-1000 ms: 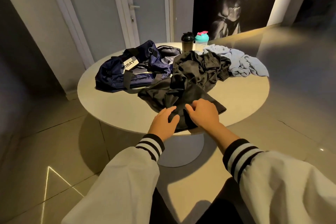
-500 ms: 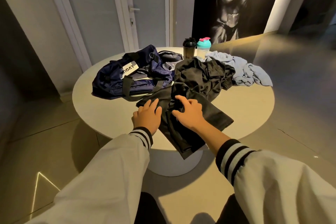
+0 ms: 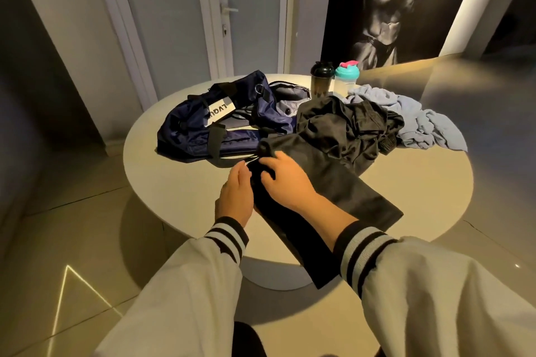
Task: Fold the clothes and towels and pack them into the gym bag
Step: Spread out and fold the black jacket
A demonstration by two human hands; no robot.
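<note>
A black garment (image 3: 342, 191) lies stretched across the round table (image 3: 179, 182), one end hanging over the near edge. My right hand (image 3: 285, 182) rests on it with fingers curled into the fabric near its upper end. My left hand (image 3: 236, 197) lies flat beside the garment's left edge, fingers straight. A second crumpled black garment (image 3: 348, 124) sits behind. The navy gym bag (image 3: 220, 122) lies open at the back left. A light blue towel (image 3: 420, 122) is bunched at the back right.
Two shaker bottles stand at the table's far edge, one dark (image 3: 321, 78) and one with a teal lid (image 3: 346, 75). A white door (image 3: 252, 11) and a large dark wall picture (image 3: 400, 3) are behind. Tiled floor surrounds the table's pedestal.
Both hands slid up the black garment away from me, from the near edge toward the bag. The garment now lies longer and flatter, its end hanging off the table.
</note>
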